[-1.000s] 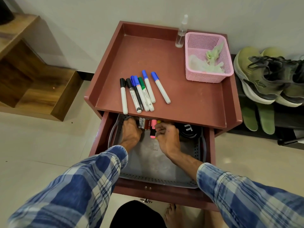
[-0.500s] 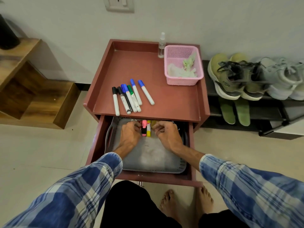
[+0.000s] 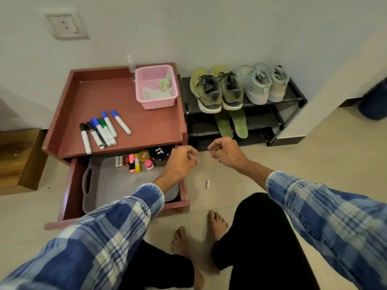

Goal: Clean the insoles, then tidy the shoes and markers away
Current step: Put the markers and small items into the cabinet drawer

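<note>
Several markers (image 3: pixel 102 130) with black, blue and green caps lie on the red-brown table top (image 3: pixel 146 126). Below it the drawer (image 3: pixel 71 197) stands pulled out, holding a grey tray (image 3: pixel 117 185) with highlighters and small jars at its back. Olive-green shoes (image 3: pixel 215 91) and pale shoes (image 3: pixel 261 84) sit on the black rack (image 3: pixel 293 97), two green insoles (image 3: pixel 232 124) on the shelf beneath. My left hand (image 3: pixel 182 160) hovers over the drawer's right edge, fingers loosely curled, holding nothing. My right hand (image 3: pixel 226 151) hangs in front of the rack, also loosely curled and empty.
A pink basket (image 3: pixel 156 88) with cloths and a clear spray bottle (image 3: pixel 130 65) stand at the table's back right. A small white cap-like piece (image 3: pixel 207 183) lies on the tiled floor. My bare feet (image 3: pixel 215 225) are below. A wooden shelf unit (image 3: pixel 18 162) stands left.
Both hands have come out of the drawer and moved right, toward the shoe rack. The highlighters stay in the tray. The view has pulled back and swung right.
</note>
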